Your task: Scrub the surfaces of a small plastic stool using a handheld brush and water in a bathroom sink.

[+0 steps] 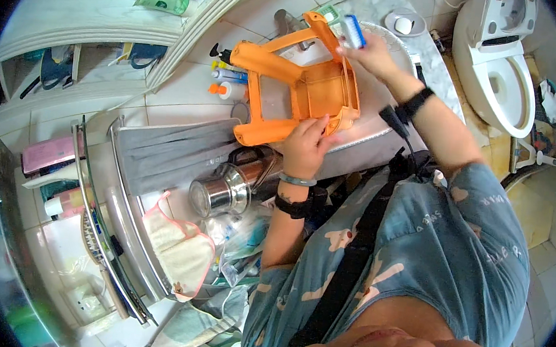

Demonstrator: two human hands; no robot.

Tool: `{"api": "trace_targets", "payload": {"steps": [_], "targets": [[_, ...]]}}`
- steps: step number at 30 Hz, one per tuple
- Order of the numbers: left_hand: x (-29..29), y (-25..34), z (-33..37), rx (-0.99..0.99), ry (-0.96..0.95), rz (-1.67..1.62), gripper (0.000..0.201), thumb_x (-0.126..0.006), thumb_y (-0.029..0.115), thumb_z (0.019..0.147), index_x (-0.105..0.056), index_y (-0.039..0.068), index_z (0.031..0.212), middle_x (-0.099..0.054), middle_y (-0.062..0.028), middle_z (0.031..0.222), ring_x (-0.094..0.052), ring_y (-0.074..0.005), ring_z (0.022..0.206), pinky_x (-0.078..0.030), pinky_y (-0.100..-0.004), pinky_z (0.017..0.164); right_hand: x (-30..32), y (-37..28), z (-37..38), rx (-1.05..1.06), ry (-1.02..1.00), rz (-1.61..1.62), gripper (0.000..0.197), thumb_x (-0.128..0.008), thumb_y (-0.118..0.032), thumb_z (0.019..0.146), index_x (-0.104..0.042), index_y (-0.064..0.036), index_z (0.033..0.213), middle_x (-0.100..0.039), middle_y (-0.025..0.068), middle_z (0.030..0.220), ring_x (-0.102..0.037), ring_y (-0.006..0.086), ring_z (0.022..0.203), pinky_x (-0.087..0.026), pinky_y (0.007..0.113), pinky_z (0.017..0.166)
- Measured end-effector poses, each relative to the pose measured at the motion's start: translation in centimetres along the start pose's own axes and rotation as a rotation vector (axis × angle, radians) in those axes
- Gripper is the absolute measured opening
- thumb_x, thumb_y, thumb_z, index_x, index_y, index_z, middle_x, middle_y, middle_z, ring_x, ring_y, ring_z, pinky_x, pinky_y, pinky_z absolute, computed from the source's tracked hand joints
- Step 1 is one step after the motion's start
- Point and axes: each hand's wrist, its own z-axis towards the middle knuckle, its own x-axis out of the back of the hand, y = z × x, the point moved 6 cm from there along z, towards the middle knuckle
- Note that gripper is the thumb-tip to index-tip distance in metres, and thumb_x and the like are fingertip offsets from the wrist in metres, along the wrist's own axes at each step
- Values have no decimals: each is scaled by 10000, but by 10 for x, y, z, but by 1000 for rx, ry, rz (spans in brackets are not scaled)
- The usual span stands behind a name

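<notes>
1. The two hands are apart: the left hand [304, 146] is gripping the near edge of an orange stool [272, 62], and the right hand [373, 54] is closed on a blue-and-white brush [354, 32].
2. The stool lies tilted over the sink [371, 119], in front of the left hand and to the left of the right hand. The brush is at its far end; whether the bristles touch it, one cannot tell.
3. Done, as it seems: the stool is placed over the sink and the brush is ready at it. Left, by judgement: the scrubbing looks unfinished, because neither thing is put down. How much is already clean does not show.
4. Counted: one stool, one brush, one sink.
5. Around the hands: beyond the right hand, one white soap [404, 26] on the surface [443, 75]; to the left of the left hand, one grey towel [173, 153]; on its nearer left side, one steel flask [223, 191] and one pink-edged cloth [179, 251].
</notes>
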Motion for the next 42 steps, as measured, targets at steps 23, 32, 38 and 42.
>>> {"api": "trace_targets", "payload": {"steps": [23, 32, 38, 42], "targets": [[67, -49, -48, 184, -89, 286, 280, -530, -38, 749, -634, 26, 1001, -623, -181, 968, -591, -337, 902, -481, -387, 793, -57, -33, 33, -10, -367, 25, 805, -766, -364, 608, -423, -89, 1283, -579, 151, 1124, -569, 260, 1006, -460, 349, 852], [79, -61, -31, 111, -173, 317, 338, -493, -68, 713, -601, -13, 1028, -606, -196, 975, -573, -356, 925, -462, -394, 823, -96, -11, 73, 107, -390, 49, 750, -843, -224, 501, -457, 6, 1101, -572, 155, 923, -568, 272, 869, -467, 349, 744], [96, -99, -49, 255, 9, 377, 290, -485, -77, 721, -623, -1, 964, -604, -181, 920, -579, -348, 860, -473, -385, 795, -85, -22, 40, 7, -411, 61, 691, -844, -203, 506, -449, 16, 1029, -553, 124, 834, -569, 234, 763, -476, 329, 639], [96, -101, -36, 356, -17, 426, 284, -508, -82, 701, -622, -13, 952, -588, -175, 825, -579, -326, 784, -484, -380, 766, -73, -31, 10, 117, -242, -26, 863, -881, -292, 462, -434, 29, 1127, -550, 190, 989, -538, 327, 962, -440, 381, 818]]}}
